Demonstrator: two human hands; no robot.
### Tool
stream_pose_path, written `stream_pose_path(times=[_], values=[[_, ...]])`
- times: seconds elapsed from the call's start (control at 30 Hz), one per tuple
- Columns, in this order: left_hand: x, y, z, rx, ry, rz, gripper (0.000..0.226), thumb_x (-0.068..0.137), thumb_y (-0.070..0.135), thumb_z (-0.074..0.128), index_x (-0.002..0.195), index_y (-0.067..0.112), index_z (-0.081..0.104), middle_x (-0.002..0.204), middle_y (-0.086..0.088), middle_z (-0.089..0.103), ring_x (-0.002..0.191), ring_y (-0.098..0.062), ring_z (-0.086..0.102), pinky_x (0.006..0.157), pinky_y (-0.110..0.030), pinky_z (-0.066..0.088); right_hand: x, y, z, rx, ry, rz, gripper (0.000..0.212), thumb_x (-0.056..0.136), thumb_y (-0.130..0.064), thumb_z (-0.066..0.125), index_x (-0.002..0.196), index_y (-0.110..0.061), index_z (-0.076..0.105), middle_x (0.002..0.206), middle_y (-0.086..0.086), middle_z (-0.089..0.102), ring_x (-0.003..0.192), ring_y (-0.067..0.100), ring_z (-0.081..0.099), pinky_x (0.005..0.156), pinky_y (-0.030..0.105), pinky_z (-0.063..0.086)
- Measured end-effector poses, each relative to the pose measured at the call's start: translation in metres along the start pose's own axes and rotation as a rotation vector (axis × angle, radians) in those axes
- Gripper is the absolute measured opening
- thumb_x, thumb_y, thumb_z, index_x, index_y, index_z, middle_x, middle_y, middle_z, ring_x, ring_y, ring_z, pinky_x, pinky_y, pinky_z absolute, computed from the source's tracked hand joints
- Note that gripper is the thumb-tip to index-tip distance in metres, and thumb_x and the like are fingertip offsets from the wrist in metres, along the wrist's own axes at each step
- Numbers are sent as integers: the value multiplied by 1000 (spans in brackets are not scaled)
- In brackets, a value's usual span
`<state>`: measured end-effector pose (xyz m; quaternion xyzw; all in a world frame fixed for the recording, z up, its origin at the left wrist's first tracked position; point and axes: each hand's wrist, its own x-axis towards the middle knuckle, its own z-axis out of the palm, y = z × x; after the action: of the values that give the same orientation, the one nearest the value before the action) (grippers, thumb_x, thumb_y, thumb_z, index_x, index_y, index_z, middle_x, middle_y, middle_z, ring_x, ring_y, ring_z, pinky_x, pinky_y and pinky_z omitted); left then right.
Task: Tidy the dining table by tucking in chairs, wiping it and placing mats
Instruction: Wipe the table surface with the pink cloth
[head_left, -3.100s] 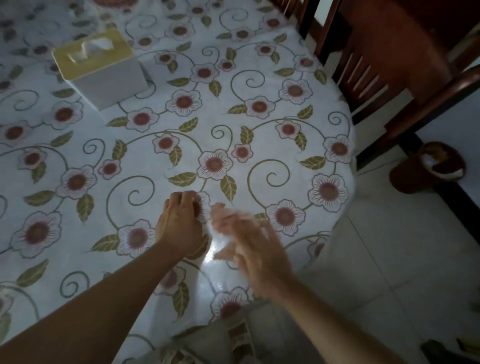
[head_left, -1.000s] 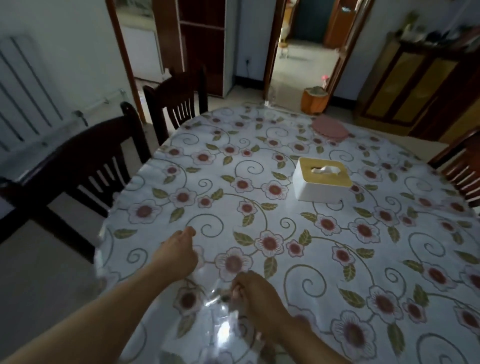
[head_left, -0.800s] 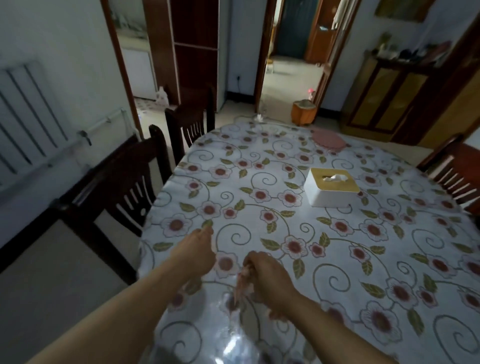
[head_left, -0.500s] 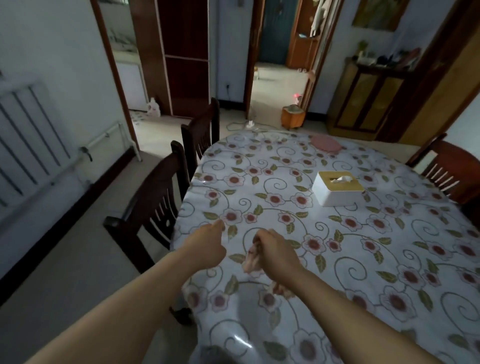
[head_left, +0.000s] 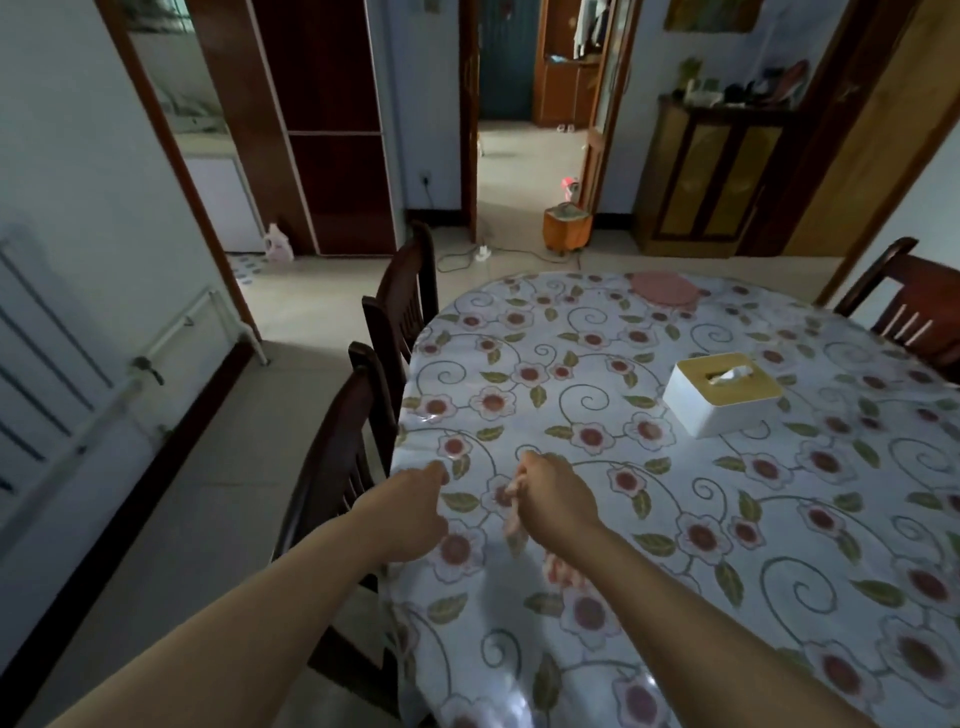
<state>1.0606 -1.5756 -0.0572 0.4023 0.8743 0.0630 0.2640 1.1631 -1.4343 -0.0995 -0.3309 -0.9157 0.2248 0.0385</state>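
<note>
The dining table (head_left: 675, 519) wears a white cloth with red flowers under a clear cover. My left hand (head_left: 410, 514) hovers over its left edge with the fingers curled and nothing seen in it. My right hand (head_left: 556, 501) is close beside it and grips a small pink cloth (head_left: 511, 499), mostly hidden by the fingers. Two dark wooden chairs, the nearer (head_left: 343, 467) and the farther (head_left: 405, 301), stand against the table's left side. A round pink mat (head_left: 662, 288) lies at the far end.
A white tissue box (head_left: 722, 392) with a yellow lid sits right of centre. Another chair (head_left: 914, 312) stands at the far right. An orange bin (head_left: 567, 228) and a cable lie on the floor by the doorway. A radiator (head_left: 31, 374) lines the left wall.
My view swung from the table's right edge to its left side and rose. Both hands lifted off the cloth and moved towards the left edge, the right one holding the pink cloth.
</note>
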Motion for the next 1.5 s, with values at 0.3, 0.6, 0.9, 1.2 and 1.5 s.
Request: stream_pose_path(times=[0.3, 0.6, 0.9, 1.2, 1.5], values=[[75, -49, -64, 34, -2, 144, 47, 88, 20, 52, 133, 17, 38, 132, -9, 51, 117, -26, 52, 95, -42, 46, 72, -55, 13, -54, -3, 113, 15, 88, -7, 45, 97, -10, 57, 105, 9, 56, 91, 27, 57, 75, 34, 46], [146, -143, -156, 139, 52, 462, 47, 88, 20, 50, 133, 19, 36, 128, -6, 53, 113, -26, 53, 87, -38, 47, 150, -149, 42, -58, 19, 409, 32, 79, -2, 52, 111, -9, 55, 114, 10, 54, 99, 25, 59, 80, 34, 52], [220, -183, -225, 128, -25, 642, 43, 86, 23, 50, 127, 21, 39, 124, -6, 54, 105, -24, 54, 89, -42, 49, 209, -198, 40, -96, 160, 556, 28, 91, -10, 45, 118, -9, 53, 119, 11, 52, 106, 25, 54, 83, 32, 47], [365, -145, -290, 255, -91, 792, 43, 92, 24, 48, 133, 16, 36, 131, -9, 48, 114, -24, 48, 86, -30, 42, 357, -170, 26, 7, 291, 661, 24, 88, -5, 52, 111, -2, 54, 115, 16, 54, 101, 29, 56, 76, 31, 46], [530, -129, -366, 266, -165, 835, 47, 93, 23, 49, 137, 14, 34, 134, -10, 45, 117, -24, 47, 86, -28, 40, 533, -144, 4, 9, 309, 712, 18, 85, -3, 52, 103, -4, 52, 113, 17, 55, 100, 29, 54, 74, 30, 47]])
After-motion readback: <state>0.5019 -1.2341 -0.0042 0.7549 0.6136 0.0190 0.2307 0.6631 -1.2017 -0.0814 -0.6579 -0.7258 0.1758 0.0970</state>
